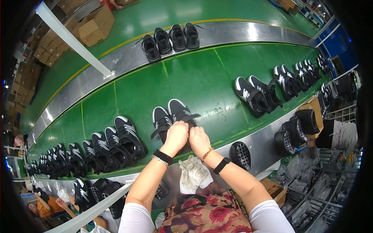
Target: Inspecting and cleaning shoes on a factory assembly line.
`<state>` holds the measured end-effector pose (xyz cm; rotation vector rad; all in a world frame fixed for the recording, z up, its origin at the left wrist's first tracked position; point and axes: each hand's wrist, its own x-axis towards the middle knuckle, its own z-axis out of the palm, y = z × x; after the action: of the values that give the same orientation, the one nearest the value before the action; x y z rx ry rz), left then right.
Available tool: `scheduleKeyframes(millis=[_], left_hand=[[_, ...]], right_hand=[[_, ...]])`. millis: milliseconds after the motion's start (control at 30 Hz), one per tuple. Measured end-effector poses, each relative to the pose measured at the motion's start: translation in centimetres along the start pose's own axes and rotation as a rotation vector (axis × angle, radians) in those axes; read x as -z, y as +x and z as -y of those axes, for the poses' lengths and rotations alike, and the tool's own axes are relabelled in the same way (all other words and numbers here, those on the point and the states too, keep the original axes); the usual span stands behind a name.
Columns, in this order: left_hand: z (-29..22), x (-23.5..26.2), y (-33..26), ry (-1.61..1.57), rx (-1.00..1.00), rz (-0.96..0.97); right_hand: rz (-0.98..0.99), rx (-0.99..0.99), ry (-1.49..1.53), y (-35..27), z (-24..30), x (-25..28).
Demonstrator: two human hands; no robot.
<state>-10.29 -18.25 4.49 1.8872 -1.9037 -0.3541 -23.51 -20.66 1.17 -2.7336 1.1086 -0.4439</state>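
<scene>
A pair of black sneakers with silver-white toes and straps lies directly in front of me on the green belt (210,85). My left hand (176,136) and my right hand (199,140) are close together at the opening of the right-hand sneaker (182,110), fingers curled around its collar. Its strap sticks out loose to the right. Its mate, the left-hand sneaker (160,118), rests alongside, touching neither hand as far as I can see. My hands hide the heel part and whatever the fingertips pinch inside. A pair of whitish work gloves (194,174) lies on the metal edge below my wrists.
More sneakers (126,136) line the belt to the left, and others (254,95) to the right. Several all-black shoes (178,37) stand on the far metal ledge (233,33). Black perforated shoe forms (240,155) sit on the near edge. A white post (74,39) rises at the left.
</scene>
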Motion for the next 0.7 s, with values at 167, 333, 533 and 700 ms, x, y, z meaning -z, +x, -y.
scheduleKeyframes(millis=[167, 333, 533, 700], left_hand=[[0.3, 0.3, -1.7, -0.007, 0.171, -0.135], [-0.3, -0.4, -1.7, 0.081, 0.122, -0.139], [-0.7, -1.8, -1.7, 0.118, -0.005, -0.15], [-0.9, -2.2, -2.9, 0.085, 0.114, -0.217]], right_hand=[[-0.074, -0.217, 0.2, 0.6, 0.7, 1.6], [0.329, -0.225, 0.542, 2.4, -3.7, -1.1], [0.404, -0.116, 0.298, 5.6, -4.1, -2.2], [0.273, -0.2, 0.204, 5.3, -2.0, -2.0]])
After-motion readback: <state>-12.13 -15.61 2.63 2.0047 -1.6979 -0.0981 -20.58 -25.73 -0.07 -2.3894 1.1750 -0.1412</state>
